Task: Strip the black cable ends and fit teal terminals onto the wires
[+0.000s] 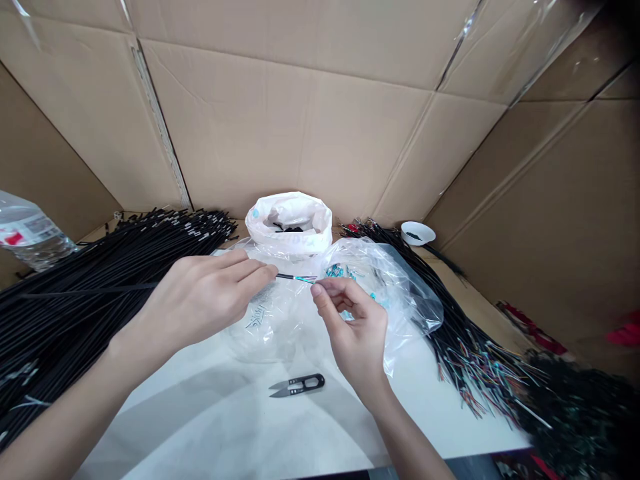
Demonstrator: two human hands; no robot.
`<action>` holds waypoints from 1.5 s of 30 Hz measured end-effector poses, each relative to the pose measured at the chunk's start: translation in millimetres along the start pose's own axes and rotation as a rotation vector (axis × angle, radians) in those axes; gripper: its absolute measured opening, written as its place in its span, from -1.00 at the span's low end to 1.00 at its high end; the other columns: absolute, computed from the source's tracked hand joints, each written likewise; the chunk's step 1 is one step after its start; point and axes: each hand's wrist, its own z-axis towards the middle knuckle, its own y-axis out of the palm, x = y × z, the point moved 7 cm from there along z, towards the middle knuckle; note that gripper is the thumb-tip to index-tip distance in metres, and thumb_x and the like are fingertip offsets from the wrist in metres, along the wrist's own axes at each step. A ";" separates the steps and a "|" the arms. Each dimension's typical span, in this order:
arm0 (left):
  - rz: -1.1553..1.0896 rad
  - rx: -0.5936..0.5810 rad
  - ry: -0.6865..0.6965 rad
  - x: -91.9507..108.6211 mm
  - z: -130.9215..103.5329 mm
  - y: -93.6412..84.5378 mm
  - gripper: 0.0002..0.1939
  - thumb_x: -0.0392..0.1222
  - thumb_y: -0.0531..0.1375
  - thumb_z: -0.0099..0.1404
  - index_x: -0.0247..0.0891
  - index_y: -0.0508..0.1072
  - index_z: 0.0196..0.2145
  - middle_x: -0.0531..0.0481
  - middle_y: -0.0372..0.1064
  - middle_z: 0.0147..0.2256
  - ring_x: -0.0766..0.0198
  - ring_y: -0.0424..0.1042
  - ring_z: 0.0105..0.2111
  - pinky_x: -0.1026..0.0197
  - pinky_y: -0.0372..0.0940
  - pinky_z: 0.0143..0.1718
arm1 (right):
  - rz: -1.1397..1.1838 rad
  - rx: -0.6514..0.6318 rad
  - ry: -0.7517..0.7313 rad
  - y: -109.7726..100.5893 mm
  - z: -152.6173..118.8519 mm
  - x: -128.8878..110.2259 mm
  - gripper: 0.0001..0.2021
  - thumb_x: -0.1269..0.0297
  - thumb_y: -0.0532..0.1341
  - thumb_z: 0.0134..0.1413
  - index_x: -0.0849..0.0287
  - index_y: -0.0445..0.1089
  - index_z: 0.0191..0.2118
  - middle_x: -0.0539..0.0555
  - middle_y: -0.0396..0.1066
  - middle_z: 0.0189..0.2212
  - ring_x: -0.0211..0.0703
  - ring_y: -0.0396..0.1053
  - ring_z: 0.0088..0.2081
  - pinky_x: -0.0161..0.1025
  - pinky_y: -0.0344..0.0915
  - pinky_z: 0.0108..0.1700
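A black cable [285, 275] runs out of my left hand [215, 287], whose fingers are pinched round it near its end. Thin coloured wires, teal and purple among them, fan out of the stripped end toward my right hand [353, 320]. Thumb and forefinger of that hand are pressed together on the wire tips. Any small part between those fingertips is hidden. Below the hands, a pair of thread snips [297, 385] with a black handle lies on the white table [240, 427], blades pointing left. A clear plastic bag [410, 293] holding small teal pieces lies just behind my right hand.
Bundled black cables [125, 260] cover the left side, beside a water bottle [33, 230]. A white bag [290, 223] with dark pieces stands at the back. More cables [465, 347] with bare wires and a white bowl [418, 233] lie right. Cardboard walls [300, 120] enclose the table.
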 end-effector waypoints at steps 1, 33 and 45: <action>0.032 0.018 0.026 2.5 0.0 -1.2 -0.72 -0.54 0.07 0.31 -0.28 0.50 -0.23 0.10 0.55 -0.39 0.31 0.50 -0.41 0.25 0.20 -0.54 | 0.037 0.009 0.019 -0.5 -1.9 -0.5 -0.92 0.28 0.30 0.20 0.12 0.50 -0.32 -0.03 0.48 -0.47 -0.29 0.38 -0.46 -0.33 0.33 -0.42; 0.192 0.187 0.142 28.0 -2.9 -17.1 -0.78 -0.49 0.09 0.38 -0.39 0.54 -0.26 0.08 0.46 -0.51 0.32 0.42 -0.53 0.24 0.27 -0.56 | -0.134 -0.378 -0.130 17.2 31.9 -23.7 -0.81 0.33 0.19 0.25 0.15 0.44 -0.42 -0.04 0.46 -0.54 -0.28 0.38 -0.51 -0.33 0.29 -0.44; 0.198 0.171 0.148 25.4 0.1 -10.3 -0.73 -0.54 0.07 0.36 -0.36 0.55 -0.29 0.04 0.43 -0.52 0.30 0.40 -0.50 0.26 0.22 -0.54 | -0.676 -0.334 -0.459 22.6 29.8 -47.4 -0.80 0.38 0.18 0.24 0.17 0.51 -0.38 0.10 0.48 -0.44 -0.10 0.28 -0.35 -0.16 0.13 -0.29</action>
